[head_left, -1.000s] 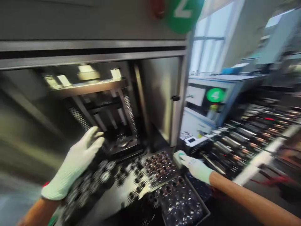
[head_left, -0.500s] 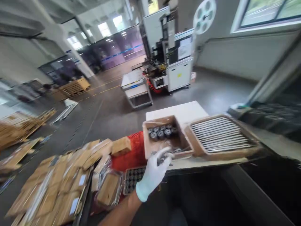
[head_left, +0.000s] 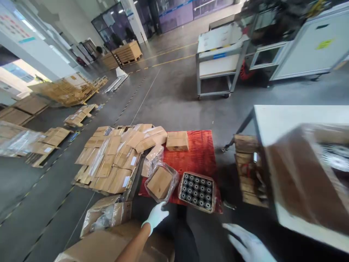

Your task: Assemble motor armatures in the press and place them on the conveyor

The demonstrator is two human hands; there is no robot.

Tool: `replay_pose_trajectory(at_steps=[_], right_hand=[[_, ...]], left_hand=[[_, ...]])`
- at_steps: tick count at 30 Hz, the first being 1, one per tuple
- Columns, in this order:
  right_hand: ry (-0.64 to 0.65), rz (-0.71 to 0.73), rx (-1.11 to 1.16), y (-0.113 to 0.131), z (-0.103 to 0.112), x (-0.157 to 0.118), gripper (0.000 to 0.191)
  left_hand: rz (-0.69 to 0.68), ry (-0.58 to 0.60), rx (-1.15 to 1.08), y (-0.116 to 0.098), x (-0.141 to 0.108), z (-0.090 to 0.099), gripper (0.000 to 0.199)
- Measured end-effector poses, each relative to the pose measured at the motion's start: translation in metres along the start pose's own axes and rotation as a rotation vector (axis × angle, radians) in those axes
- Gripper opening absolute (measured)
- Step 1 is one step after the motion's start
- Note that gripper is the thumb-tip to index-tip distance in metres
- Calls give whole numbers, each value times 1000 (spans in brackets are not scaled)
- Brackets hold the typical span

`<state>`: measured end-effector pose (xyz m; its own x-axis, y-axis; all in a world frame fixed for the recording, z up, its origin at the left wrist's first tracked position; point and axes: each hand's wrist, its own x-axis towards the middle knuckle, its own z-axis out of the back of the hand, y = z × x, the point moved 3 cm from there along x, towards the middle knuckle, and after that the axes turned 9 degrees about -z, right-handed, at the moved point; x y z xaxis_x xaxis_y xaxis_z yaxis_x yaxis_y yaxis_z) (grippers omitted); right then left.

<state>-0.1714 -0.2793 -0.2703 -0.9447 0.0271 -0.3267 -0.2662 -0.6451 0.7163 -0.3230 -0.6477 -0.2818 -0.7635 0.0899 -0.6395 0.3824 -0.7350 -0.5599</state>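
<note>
My left hand [head_left: 156, 216], in a white glove, reaches out at the lower middle with thumb and fingers apart. Nothing shows in it. Just beyond its fingertips is an open box lined with clear plastic [head_left: 174, 181], with a brown cardboard sheet [head_left: 160, 183] inside. To the right of that box, a carton of dark toothed metal parts [head_left: 197, 190] in rows lies on a red board [head_left: 200, 149]. My right hand [head_left: 247, 243], also gloved, is at the lower right edge, slightly blurred, its fingers spread and touching nothing visible.
At right, a white table [head_left: 297, 114] bears a plastic-wrapped carton [head_left: 294, 174] with metal parts. A closed cardboard box [head_left: 177, 141] sits on the red board. Flattened cartons [head_left: 111, 156] cover a pallet at left. An opened carton [head_left: 120, 214] stands near my left arm; a trolley [head_left: 218, 67] stands farther off.
The view has swung left and down towards the floor. My left hand has left the table carton, and the grey metal part in it no longer shows. My right hand has come into view.
</note>
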Motion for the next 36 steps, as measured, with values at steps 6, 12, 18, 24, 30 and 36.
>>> replay_pose_trajectory(at_steps=[6, 12, 18, 24, 30, 36], right_hand=[[347, 248, -330, 116, -238, 316, 41], [488, 695, -736, 170, -433, 535, 52], [601, 780, -836, 147, -539, 592, 69], [632, 760, -894, 140, -541, 593, 69], [578, 656, -897, 132, -536, 590, 77], [613, 515, -916, 117, -513, 554, 71]], left_hand=[[30, -49, 244, 153, 193, 63, 75], [-59, -127, 456, 248, 345, 22, 81], [58, -231, 384, 276, 402, -11, 77], [15, -37, 201, 262, 414, 19, 82], [103, -89, -132, 248, 341, -35, 52], [580, -612, -975, 298, 359, 23, 61]])
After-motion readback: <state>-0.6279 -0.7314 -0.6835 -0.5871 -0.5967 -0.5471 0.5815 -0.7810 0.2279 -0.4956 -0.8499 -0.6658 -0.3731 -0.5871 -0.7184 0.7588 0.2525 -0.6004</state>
